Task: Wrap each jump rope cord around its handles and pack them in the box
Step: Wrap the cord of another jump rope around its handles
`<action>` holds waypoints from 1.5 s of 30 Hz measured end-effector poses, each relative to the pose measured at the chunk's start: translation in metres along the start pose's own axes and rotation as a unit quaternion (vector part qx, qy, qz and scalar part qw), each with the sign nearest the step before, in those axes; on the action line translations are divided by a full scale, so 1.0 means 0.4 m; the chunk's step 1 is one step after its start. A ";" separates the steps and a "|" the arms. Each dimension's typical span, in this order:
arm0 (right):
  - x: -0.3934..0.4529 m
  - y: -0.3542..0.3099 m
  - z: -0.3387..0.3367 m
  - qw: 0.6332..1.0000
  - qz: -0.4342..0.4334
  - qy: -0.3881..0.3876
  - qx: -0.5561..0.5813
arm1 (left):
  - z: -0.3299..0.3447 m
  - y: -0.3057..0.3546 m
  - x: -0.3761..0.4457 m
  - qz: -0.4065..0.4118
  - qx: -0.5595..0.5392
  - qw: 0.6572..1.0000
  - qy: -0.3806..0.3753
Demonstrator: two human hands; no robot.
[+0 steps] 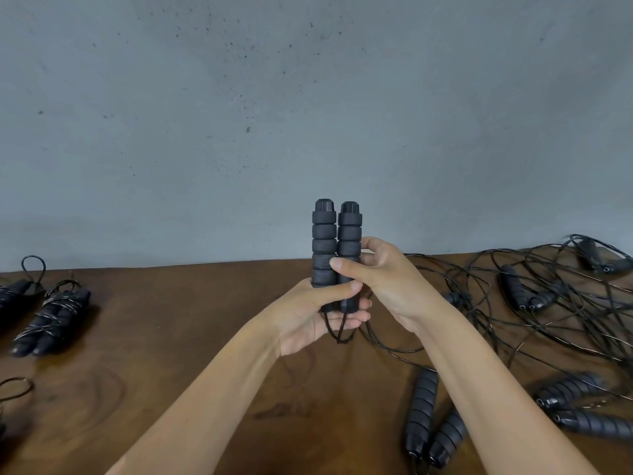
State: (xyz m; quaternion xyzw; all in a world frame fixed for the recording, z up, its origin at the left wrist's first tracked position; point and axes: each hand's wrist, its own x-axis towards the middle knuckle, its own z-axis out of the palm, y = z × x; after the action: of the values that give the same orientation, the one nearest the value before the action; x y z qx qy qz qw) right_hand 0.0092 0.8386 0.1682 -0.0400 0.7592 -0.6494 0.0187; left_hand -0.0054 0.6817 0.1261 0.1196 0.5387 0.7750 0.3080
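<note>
Bundles of black foam-ribbed jump rope handles with cord already wound around them [51, 320] are lying at the left edge of the frame on the brown wooden worktop [205, 337]. At centre, the left hand [308, 317] is gripping the lower ends of a pair of black ribbed foam handles [335, 248], holding them side by side and upright, long axis running straight up the frame. Thin black cord [337, 329] is hanging from their bases, trailing toward the lower right. The right hand [383, 279] is pinching the handles at mid-height, just above the left, so it seems the nearer one to pick up the cord for winding. Tangled loose black cords and unwrapped handles [548, 303] are sprawling at the right. No box is showing.
</note>
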 end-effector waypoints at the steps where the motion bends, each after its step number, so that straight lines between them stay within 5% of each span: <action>1: 0.004 0.004 0.004 1.000 -0.005 -0.003 -0.008 | -0.005 0.001 -0.002 0.002 -0.003 1.000 0.004; 7: 0.005 0.056 0.042 1.000 0.003 -0.011 -0.025 | -0.043 0.006 -0.016 0.030 -0.053 0.997 0.037; 11: -0.023 0.118 0.080 0.987 0.070 -0.128 -0.072 | -0.073 0.023 -0.031 0.051 -0.077 0.993 0.073; 14: -0.045 0.149 0.109 0.970 0.023 -0.180 -0.165 | -0.097 0.038 -0.039 0.079 -0.078 0.990 0.088; 21: -0.040 0.178 0.121 0.947 -0.066 -0.171 -0.264 | -0.127 0.064 -0.057 0.142 -0.125 0.977 0.095; 37: 0.048 -0.024 -0.062 0.898 -0.068 -0.034 -0.434 | -0.194 -0.004 -0.086 0.092 -0.046 0.983 0.149; 45: 0.076 -0.141 0.004 0.904 -0.142 -0.114 -0.387 | -0.129 -0.057 -0.058 0.072 0.000 0.991 0.116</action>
State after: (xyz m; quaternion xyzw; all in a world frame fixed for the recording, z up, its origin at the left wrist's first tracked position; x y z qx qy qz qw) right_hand -0.0187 0.8256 0.2245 -0.2251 0.9298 -0.2911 -0.0045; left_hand -0.0059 0.6336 0.0888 0.0672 0.5607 0.8039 0.1867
